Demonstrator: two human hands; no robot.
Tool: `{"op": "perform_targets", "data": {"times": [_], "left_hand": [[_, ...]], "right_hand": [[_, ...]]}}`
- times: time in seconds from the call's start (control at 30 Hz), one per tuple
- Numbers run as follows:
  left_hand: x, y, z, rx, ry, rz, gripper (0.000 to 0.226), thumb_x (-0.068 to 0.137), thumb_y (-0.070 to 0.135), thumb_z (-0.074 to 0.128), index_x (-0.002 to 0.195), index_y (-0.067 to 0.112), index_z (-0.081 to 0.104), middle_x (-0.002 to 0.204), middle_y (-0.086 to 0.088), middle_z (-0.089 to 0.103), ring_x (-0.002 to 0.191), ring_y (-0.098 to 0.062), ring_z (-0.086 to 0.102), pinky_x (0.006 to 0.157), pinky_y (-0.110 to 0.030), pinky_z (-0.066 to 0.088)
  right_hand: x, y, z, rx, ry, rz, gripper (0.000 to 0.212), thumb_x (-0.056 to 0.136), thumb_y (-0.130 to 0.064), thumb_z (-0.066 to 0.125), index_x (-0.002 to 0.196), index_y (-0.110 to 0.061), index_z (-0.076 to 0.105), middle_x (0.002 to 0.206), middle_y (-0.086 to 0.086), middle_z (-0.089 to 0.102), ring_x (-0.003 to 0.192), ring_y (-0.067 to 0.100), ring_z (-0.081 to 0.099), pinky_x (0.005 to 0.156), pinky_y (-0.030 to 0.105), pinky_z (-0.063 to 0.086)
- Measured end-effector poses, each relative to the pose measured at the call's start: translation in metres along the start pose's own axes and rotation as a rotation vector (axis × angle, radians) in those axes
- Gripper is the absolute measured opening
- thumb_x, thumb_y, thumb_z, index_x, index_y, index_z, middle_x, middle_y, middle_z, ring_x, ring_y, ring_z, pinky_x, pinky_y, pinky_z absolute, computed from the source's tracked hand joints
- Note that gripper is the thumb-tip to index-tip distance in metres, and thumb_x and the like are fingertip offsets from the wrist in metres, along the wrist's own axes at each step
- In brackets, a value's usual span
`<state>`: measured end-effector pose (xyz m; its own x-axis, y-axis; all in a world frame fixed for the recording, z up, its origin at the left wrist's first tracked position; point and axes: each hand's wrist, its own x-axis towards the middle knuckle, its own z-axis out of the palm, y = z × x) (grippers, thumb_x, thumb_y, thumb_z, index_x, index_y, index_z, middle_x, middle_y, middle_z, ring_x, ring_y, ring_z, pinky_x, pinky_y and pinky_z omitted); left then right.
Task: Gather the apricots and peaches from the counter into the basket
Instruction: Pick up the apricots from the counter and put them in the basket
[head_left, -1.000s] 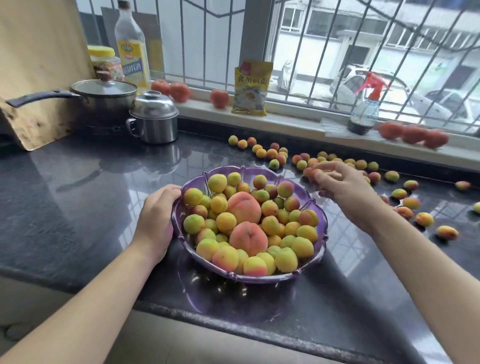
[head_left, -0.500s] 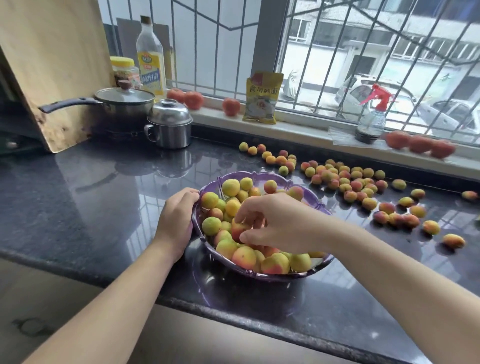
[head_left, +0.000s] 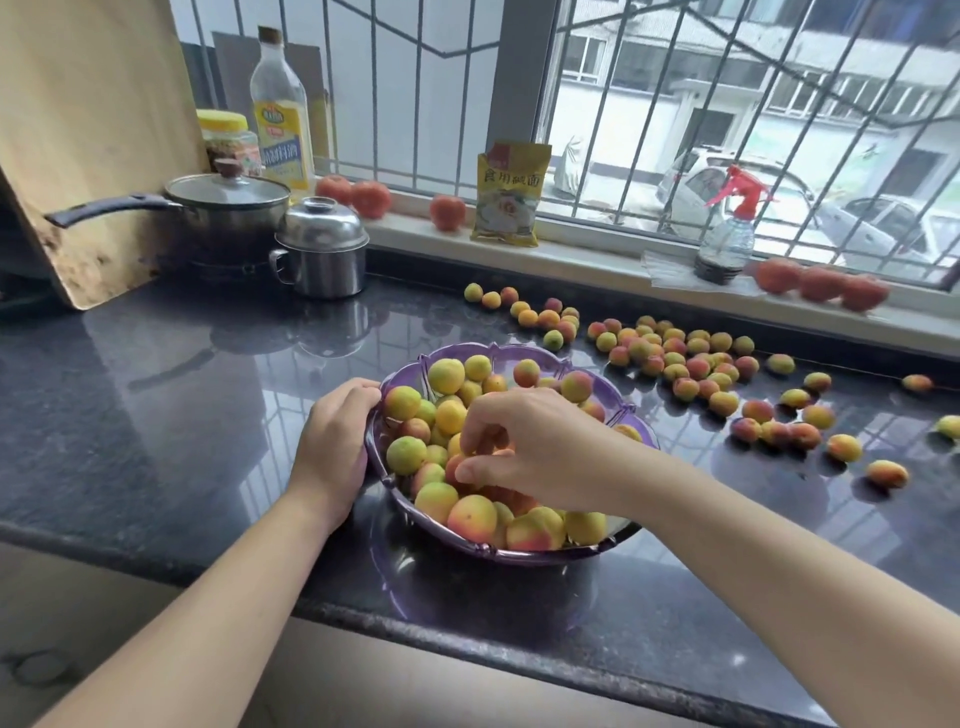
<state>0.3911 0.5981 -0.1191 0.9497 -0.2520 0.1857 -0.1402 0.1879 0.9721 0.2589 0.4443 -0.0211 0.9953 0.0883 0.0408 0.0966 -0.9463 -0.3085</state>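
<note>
A purple scalloped basket sits on the dark counter, heaped with yellow-orange apricots and a few larger peaches. My left hand grips the basket's left rim. My right hand hovers over the pile, fingers curled down onto the fruit. The hand hides whether any apricot is still between the fingers. Several loose apricots lie scattered on the counter behind and to the right of the basket.
Red round fruits rest on the windowsill, with a spray bottle and a yellow packet. At the back left are a lidded pot, a steel mug, an oil bottle and a wooden board.
My right hand came from the loose apricots on the counter to above the basket and now rests its fingers on the pile. The left hand stayed on the rim.
</note>
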Motion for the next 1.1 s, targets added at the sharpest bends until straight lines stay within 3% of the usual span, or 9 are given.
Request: {"op": "perform_targets", "data": {"times": [0.1,0.2,0.3,0.37,0.43,0.6,0.83,0.93,1.1], "left_hand": [[0.003,-0.005,-0.003,0.004,0.000,-0.015,0.031,0.084,0.031,0.053,0.074,0.006,0.068,0.076,-0.008,0.067,0.074,-0.020,0.059,0.070,-0.038,0.046],[0.004,-0.010,-0.004,-0.030,-0.005,-0.039,0.027,0.087,0.030,0.054,0.070,0.017,0.071,0.075,-0.007,0.067,0.076,-0.023,0.059,0.076,-0.044,0.045],[0.004,-0.010,-0.004,-0.046,0.004,-0.044,0.028,0.089,0.027,0.055,0.070,0.021,0.074,0.075,-0.005,0.070,0.080,-0.024,0.061,0.079,-0.045,0.046],[0.005,-0.008,-0.003,-0.048,0.009,-0.038,0.027,0.087,0.027,0.054,0.070,0.021,0.075,0.074,-0.006,0.070,0.079,-0.025,0.061,0.078,-0.044,0.046],[0.005,-0.006,-0.001,-0.045,0.011,-0.031,0.026,0.085,0.026,0.054,0.069,0.021,0.074,0.072,-0.006,0.068,0.075,-0.023,0.060,0.074,-0.041,0.045],[0.006,-0.005,0.001,-0.060,0.017,-0.036,0.026,0.083,0.024,0.054,0.067,0.021,0.073,0.069,-0.006,0.066,0.078,-0.027,0.056,0.073,-0.041,0.042],[0.005,-0.003,0.002,-0.073,0.001,-0.035,0.025,0.082,0.024,0.053,0.065,0.022,0.072,0.073,-0.010,0.061,0.081,-0.029,0.051,0.075,-0.045,0.039],[0.005,-0.002,0.002,-0.081,0.005,-0.038,0.027,0.082,0.023,0.052,0.065,0.023,0.073,0.070,-0.006,0.063,0.079,-0.028,0.054,0.072,-0.042,0.041],[0.003,-0.001,0.002,-0.076,-0.009,-0.037,0.028,0.083,0.024,0.051,0.065,0.023,0.073,0.068,-0.004,0.065,0.072,-0.020,0.058,0.068,-0.037,0.045]], "right_hand": [[-0.004,0.014,-0.008,0.109,0.113,0.013,0.020,0.096,-0.037,0.064,0.106,-0.022,0.072,0.095,-0.012,0.068,0.086,0.006,0.064,0.077,0.027,0.057],[-0.008,0.058,-0.025,0.247,0.490,0.147,0.011,0.098,-0.023,0.063,0.101,-0.020,0.073,0.090,-0.013,0.069,0.082,0.002,0.064,0.074,0.018,0.054],[-0.012,0.128,-0.026,0.275,0.758,0.389,0.012,0.098,-0.015,0.062,0.100,-0.016,0.074,0.092,-0.004,0.073,0.085,0.013,0.067,0.072,0.021,0.051],[-0.016,0.175,-0.007,0.141,0.765,0.568,0.017,0.095,-0.008,0.060,0.102,-0.011,0.074,0.102,0.007,0.073,0.097,0.026,0.065,0.079,0.026,0.046],[-0.018,0.207,0.016,-0.003,0.722,0.632,0.020,0.093,-0.003,0.058,0.107,-0.004,0.073,0.110,0.015,0.069,0.106,0.034,0.061,0.089,0.033,0.044],[0.011,0.233,0.034,-0.369,0.734,0.507,0.034,0.085,0.006,0.054,0.115,-0.001,0.068,0.110,0.022,0.063,0.101,0.041,0.053,0.091,0.048,0.043],[0.048,0.253,0.023,-0.391,0.602,0.615,0.058,0.090,-0.007,0.055,0.148,-0.015,0.048,0.145,0.014,0.052,0.136,0.037,0.036,0.119,0.052,0.020],[0.054,0.257,0.022,-0.409,0.591,0.642,0.053,0.093,-0.008,0.052,0.144,-0.018,0.052,0.141,0.012,0.056,0.134,0.037,0.037,0.120,0.053,0.018],[0.052,0.259,0.024,-0.405,0.712,0.647,0.033,0.094,-0.005,0.055,0.125,-0.013,0.061,0.125,0.015,0.063,0.119,0.038,0.047,0.106,0.050,0.034]]}}
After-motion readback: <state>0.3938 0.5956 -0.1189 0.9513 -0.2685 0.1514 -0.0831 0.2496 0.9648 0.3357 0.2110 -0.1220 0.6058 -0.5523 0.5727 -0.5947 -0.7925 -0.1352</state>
